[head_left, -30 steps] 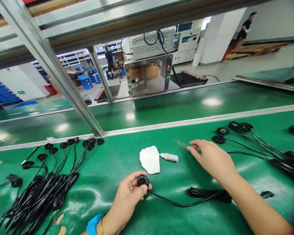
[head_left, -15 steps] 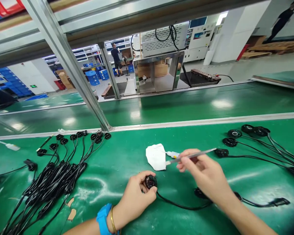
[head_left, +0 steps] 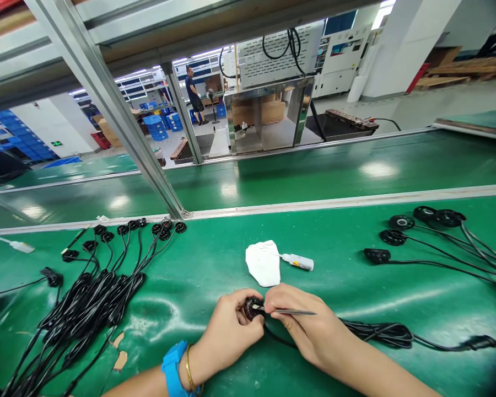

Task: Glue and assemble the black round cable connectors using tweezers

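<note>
My left hand (head_left: 235, 325) pinches a round black cable head (head_left: 252, 307) between thumb and fingers, its hollow face turned up towards me. A black cable (head_left: 280, 337) runs from it under my right wrist to a bundled coil (head_left: 382, 332). My right hand (head_left: 301, 317) is closed on slim metal tweezers (head_left: 291, 312). Their pale tip reaches into the face of the cable head; what the tip touches inside is too small to tell. Just beyond both hands lie a folded white cloth or tissue (head_left: 263, 264) and a small white dropper bottle (head_left: 300, 261), its thin nozzle resting on the white piece.
Bundled black cables (head_left: 95, 300) with round heads cover the left side of the green bench. More cable heads (head_left: 400, 222) lie at the right. A second bottle (head_left: 21, 246) lies far left. A metal post (head_left: 119, 116) rises beyond the cables, and a person (head_left: 194, 95) stands in the background.
My right hand has moved left and down from beside the white piece, bringing the tweezers to the cable head. The bottle and coil now show. My left hand stays in place.
</note>
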Demonstrator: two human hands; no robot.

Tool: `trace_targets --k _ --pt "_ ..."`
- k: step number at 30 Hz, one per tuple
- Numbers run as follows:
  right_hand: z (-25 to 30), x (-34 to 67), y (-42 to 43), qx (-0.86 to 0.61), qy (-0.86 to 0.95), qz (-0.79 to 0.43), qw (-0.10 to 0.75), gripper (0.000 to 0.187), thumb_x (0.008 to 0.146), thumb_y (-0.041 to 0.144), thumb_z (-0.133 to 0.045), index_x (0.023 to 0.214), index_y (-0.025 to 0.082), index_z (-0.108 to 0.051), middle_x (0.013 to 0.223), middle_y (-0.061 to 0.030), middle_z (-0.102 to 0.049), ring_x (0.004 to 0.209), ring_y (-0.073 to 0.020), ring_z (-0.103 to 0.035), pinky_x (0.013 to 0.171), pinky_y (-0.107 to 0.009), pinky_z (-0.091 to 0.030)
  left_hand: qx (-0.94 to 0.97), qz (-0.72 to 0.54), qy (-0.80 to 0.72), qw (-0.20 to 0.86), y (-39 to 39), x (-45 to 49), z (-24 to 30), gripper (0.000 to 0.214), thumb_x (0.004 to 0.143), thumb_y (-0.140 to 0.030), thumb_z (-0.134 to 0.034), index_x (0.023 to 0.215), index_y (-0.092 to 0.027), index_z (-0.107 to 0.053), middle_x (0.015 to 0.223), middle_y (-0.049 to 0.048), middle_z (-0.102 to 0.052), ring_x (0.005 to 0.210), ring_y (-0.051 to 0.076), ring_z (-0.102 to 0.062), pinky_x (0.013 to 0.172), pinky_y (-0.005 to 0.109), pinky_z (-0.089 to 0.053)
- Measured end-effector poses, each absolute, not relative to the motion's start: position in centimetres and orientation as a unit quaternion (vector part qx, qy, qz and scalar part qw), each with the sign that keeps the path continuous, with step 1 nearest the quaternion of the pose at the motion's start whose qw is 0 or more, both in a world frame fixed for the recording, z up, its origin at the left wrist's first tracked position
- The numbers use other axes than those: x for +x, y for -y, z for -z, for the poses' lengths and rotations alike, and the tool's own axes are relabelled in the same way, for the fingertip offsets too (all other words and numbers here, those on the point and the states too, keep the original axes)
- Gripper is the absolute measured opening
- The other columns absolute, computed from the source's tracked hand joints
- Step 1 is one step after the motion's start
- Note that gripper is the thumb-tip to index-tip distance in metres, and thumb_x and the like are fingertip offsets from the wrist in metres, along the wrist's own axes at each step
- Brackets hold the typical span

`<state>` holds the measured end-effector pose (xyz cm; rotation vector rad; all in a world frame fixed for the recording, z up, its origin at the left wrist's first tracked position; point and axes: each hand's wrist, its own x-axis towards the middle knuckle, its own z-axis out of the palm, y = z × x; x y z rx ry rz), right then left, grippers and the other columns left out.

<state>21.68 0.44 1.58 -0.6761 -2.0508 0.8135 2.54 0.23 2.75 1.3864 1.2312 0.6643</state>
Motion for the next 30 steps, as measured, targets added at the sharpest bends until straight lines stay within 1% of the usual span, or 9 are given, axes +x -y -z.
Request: trace_targets --k 3,9,13,19,21,24,26,27,30 --pt "-1.9 21.6 -0.6 -0.263 0.824 -0.308 0.397 0.024 0.098 0.005 -0.038 0.110 0.021 -0.052 0.099 -0.0074 -0.059 0.090 -0.0175 -0.056 0.079 -0.032 -0.048 0.593 -0.286 -0.507 0.557 -0.3 2.5 -2.8 0.026 0.074 -0.011 -0.059 0.097 -0.011 -0.072 0.079 0.0027 -0.066 0.069 0.014 -0.053 0.062 0.024 -0.042" --pt "-3.0 22.3 -0.6 -0.252 0.799 -0.337 0.429 0.022 0.098 0.007 -0.040 0.109 0.020 -0.052 0.099 -0.0066 -0.057 0.091 -0.0166 -0.055 0.082 -0.031 -0.047 0.587 -0.268 -0.532 0.548 -0.1 2.6 -2.8 0.033 0.072 -0.012 -0.059 0.102 -0.009 -0.071 0.077 0.0018 -0.063 0.066 0.014 -0.050 0.061 0.024 -0.040" --pt "-3.3 22.2 -0.6 -0.240 0.821 -0.348 0.383 0.021 0.099 0.007 -0.038 0.108 0.021 -0.051 0.102 -0.0075 -0.056 0.093 -0.0168 -0.055 0.083 -0.031 -0.048 0.596 -0.271 -0.515 0.554 -0.2 2.7 -3.1 0.027 0.071 -0.009 -0.057 0.093 -0.010 -0.072 0.072 -0.0001 -0.061 0.064 0.012 -0.048 0.058 0.023 -0.037" --pt "-4.0 22.1 -0.8 -0.227 0.869 -0.286 0.333 0.031 0.092 -0.001 -0.037 0.109 0.019 -0.051 0.101 -0.0081 -0.060 0.096 -0.0187 -0.055 0.087 -0.033 -0.047 0.601 -0.276 -0.506 0.553 -0.3 2.8 -3.7 0.022 0.066 -0.005 -0.055 0.081 -0.011 -0.071 0.064 -0.0037 -0.053 0.061 0.011 -0.042 0.055 0.021 -0.032" --pt "-4.1 22.1 -0.8 -0.228 0.885 -0.263 0.308 0.031 0.089 -0.002 -0.038 0.107 0.019 -0.052 0.099 -0.0081 -0.061 0.093 -0.0195 -0.055 0.084 -0.034 -0.047 0.605 -0.275 -0.504 0.552 -0.3 2.8 -3.9 0.021 0.065 -0.004 -0.055 0.078 -0.011 -0.069 0.063 -0.0048 -0.050 0.061 0.010 -0.040 0.054 0.021 -0.030" --pt "-4.3 21.8 -1.1 -0.222 0.903 -0.238 0.281 0.027 0.089 -0.001 -0.040 0.101 0.019 -0.054 0.095 -0.0074 -0.062 0.087 -0.0197 -0.055 0.079 -0.035 -0.047 0.611 -0.275 -0.502 0.547 -0.2 2.8 -4.1 0.022 0.063 -0.002 -0.055 0.077 -0.011 -0.069 0.062 -0.0060 -0.047 0.061 0.010 -0.038 0.054 0.021 -0.029" --pt "-4.3 21.8 -1.3 -0.222 0.896 -0.249 0.293 0.025 0.090 0.001 -0.041 0.100 0.019 -0.054 0.094 -0.0070 -0.063 0.086 -0.0193 -0.056 0.079 -0.035 -0.048 0.615 -0.273 -0.500 0.545 -0.2 2.8 -4.0 0.022 0.065 -0.003 -0.055 0.079 -0.011 -0.069 0.063 -0.0056 -0.049 0.061 0.010 -0.039 0.055 0.022 -0.030" --pt "-4.4 21.9 -1.4 -0.225 0.884 -0.263 0.315 0.025 0.091 0.002 -0.041 0.102 0.019 -0.055 0.095 -0.0069 -0.063 0.087 -0.0189 -0.057 0.079 -0.034 -0.049 0.616 -0.272 -0.501 0.543 -0.1 2.7 -3.9 0.022 0.067 -0.004 -0.055 0.083 -0.010 -0.070 0.065 -0.0048 -0.050 0.062 0.010 -0.040 0.056 0.022 -0.032" --pt "-4.3 22.5 -1.4 -0.238 0.820 -0.302 0.423 0.022 0.096 0.007 -0.043 0.107 0.020 -0.055 0.097 -0.0060 -0.064 0.091 -0.0175 -0.060 0.082 -0.032 -0.050 0.615 -0.263 -0.515 0.536 0.0 2.4 -3.2 0.026 0.073 -0.010 -0.058 0.095 -0.011 -0.071 0.072 -0.0021 -0.057 0.064 0.012 -0.045 0.058 0.023 -0.036"
